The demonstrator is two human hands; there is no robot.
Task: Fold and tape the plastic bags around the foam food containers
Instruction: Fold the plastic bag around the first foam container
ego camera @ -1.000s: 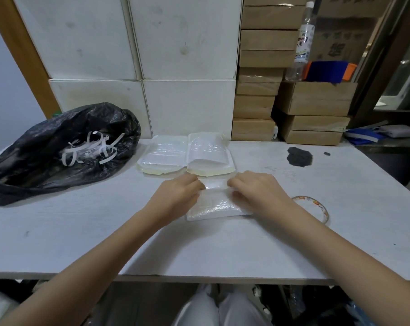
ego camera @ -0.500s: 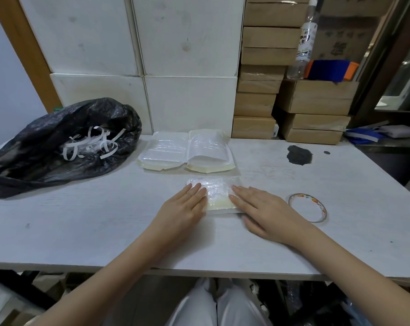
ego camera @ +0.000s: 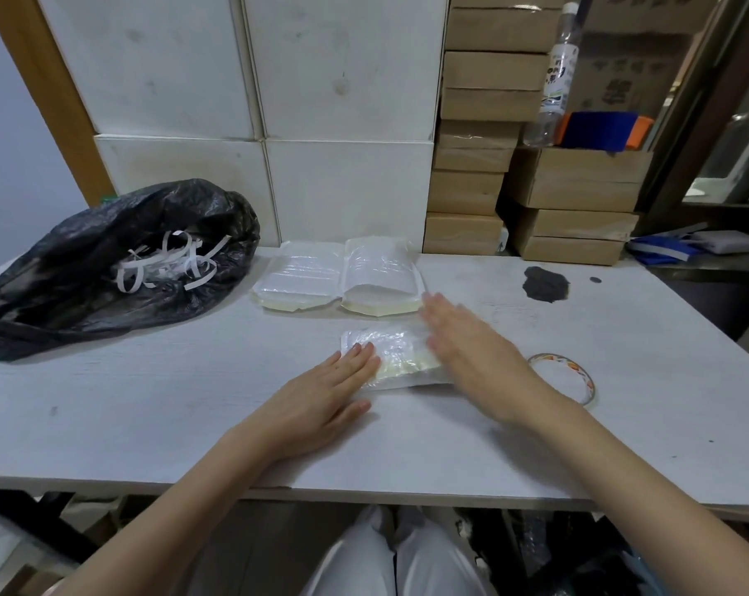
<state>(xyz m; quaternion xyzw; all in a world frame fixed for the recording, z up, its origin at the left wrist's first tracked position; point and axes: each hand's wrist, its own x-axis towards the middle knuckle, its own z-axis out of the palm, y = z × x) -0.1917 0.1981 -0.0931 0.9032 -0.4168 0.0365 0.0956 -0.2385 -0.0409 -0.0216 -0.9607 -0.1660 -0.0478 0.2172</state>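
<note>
A small foam food container wrapped in a clear plastic bag [ego camera: 396,357] lies flat in the middle of the white table [ego camera: 149,406]. My left hand [ego camera: 325,389] rests flat, fingers together, with its fingertips on the package's left edge. My right hand [ego camera: 467,350] is flat and open over the package's right side, fingers stretched toward the far stacks, and looks slightly blurred. Behind the package lie two stacks of bagged foam containers [ego camera: 304,277] [ego camera: 381,279] side by side. A roll of clear tape [ego camera: 566,376] lies to the right of my right hand.
A black rubbish bag [ego camera: 106,268] holding white paper strips sits at the far left. White foam boxes [ego camera: 342,122] and brown cardboard boxes [ego camera: 575,200] are stacked against the back. A clear bottle [ego camera: 555,79] stands on the boxes. A dark smear [ego camera: 544,283] marks the table at far right.
Both hands went from pinching the bag's far edge to lying flat on the package. My right hand has since slid forward toward the far stacks; my left hand has stayed in place.
</note>
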